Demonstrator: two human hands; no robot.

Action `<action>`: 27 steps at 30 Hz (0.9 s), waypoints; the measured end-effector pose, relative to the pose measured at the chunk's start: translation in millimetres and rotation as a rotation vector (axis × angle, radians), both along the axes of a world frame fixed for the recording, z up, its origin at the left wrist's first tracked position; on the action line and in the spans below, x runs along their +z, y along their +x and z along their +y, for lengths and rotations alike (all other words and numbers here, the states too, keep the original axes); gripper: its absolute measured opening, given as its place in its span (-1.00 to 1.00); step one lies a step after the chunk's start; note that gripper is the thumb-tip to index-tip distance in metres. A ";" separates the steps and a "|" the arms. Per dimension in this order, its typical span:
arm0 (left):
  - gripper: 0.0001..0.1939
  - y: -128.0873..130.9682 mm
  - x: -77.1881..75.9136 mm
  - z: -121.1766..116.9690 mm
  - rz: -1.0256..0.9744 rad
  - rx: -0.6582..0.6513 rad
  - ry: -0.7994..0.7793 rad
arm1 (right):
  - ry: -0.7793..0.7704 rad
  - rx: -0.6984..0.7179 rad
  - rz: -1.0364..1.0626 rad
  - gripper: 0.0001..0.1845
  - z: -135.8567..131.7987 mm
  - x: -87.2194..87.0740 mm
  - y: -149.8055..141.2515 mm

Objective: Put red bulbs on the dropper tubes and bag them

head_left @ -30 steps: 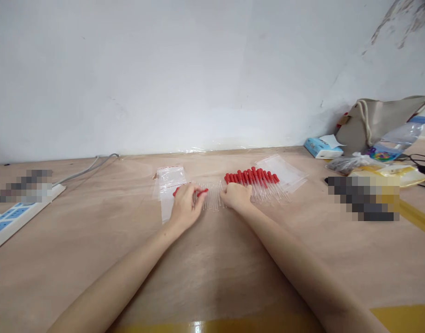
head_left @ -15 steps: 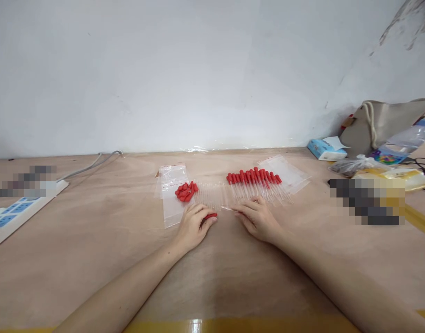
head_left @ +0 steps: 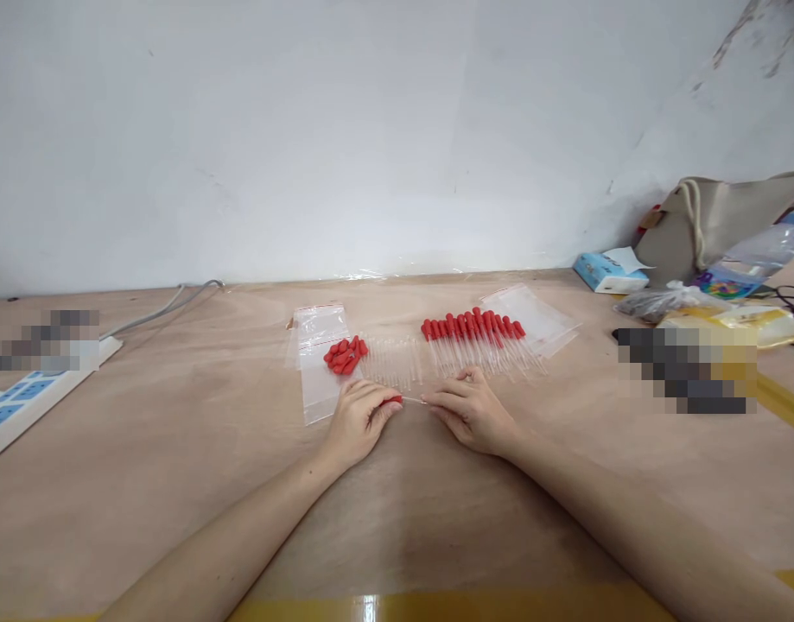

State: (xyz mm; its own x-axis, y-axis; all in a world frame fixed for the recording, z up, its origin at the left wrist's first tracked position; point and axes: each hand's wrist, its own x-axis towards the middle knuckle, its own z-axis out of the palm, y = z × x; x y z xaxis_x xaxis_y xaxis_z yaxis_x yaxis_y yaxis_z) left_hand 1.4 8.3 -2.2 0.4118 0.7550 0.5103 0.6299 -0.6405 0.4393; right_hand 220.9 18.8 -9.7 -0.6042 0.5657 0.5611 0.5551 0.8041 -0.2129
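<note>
Between the thumb and fingers of my left hand (head_left: 361, 422) is a red rubber dropper bulb (head_left: 395, 399), its open end facing right. My right hand (head_left: 473, 410) pinches a thin clear dropper tube (head_left: 415, 400), whose left end meets the bulb; how far it sits inside cannot be seen. Just beyond my hands lies a row of loose clear tubes (head_left: 391, 361). A small heap of red bulbs (head_left: 345, 355) rests left of them on a clear zip bag (head_left: 322, 397). To the right, several droppers with red bulbs fitted (head_left: 474, 326) lie side by side.
More clear bags (head_left: 532, 321) lie behind the fitted droppers. At the right are a blue tissue pack (head_left: 609, 273), a grey bag (head_left: 733, 220), a plastic bottle (head_left: 759, 259) and a blurred-out dark object (head_left: 685, 371). A white power strip (head_left: 47, 393) with a cable stands left.
My right hand has moved slightly left, bringing the tube's end from a gap away to the red bulb. My left hand keeps its pinch on the bulb.
</note>
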 end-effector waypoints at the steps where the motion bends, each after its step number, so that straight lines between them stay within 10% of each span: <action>1: -0.87 -0.1 0.8 -0.4 0.007 -0.015 0.006 | 0.003 0.007 0.001 -0.77 0.6 0.2 -0.1; 27: -0.83 1.2 -0.8 -2.0 0.235 -0.071 0.049 | 0.042 -0.028 -0.105 -0.77 -2.0 1.7 -11.5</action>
